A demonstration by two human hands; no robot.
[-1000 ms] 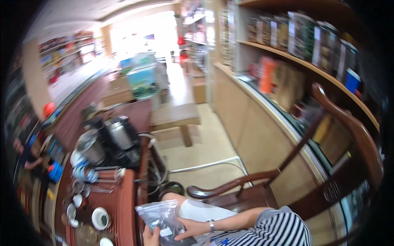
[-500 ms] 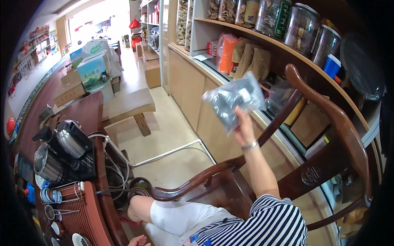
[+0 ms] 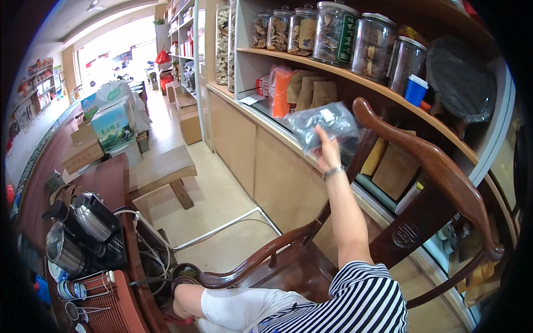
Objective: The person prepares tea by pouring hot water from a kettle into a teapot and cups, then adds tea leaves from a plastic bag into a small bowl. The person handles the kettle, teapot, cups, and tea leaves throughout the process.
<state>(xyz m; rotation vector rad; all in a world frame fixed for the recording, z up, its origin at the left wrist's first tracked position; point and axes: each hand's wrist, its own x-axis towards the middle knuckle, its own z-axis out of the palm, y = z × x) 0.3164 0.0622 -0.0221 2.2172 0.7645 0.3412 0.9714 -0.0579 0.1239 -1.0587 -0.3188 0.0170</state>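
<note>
My right arm reaches out over the wooden armchair (image 3: pixel 438 161) toward the shelf. In my right hand (image 3: pixel 328 154) is a clear, crinkled plastic bag (image 3: pixel 316 121), gripped by its near edge with the thumb on top. Its contents look greyish, with a small white patch, but I cannot make out what they are. The bag is at the front of the lower shelf, before the brown paper pouches (image 3: pixel 323 93) and to the right of an orange package (image 3: pixel 281 91). Whether it touches the shelf I cannot tell. My left hand is out of view.
Several lidded jars of dried pieces line the upper shelf (image 3: pixel 277 54), with a blue cup (image 3: pixel 416 90) at their right. The chair's curved back rises beside my arm. At left are a steel kettle (image 3: pixel 93 213), a tea tray (image 3: pixel 102 302) and a wooden bench (image 3: pixel 161 169).
My right hand has carried the bag closer to the lower shelf. The view has shifted, showing more of the shelves. My left hand has left the lower edge of the picture.
</note>
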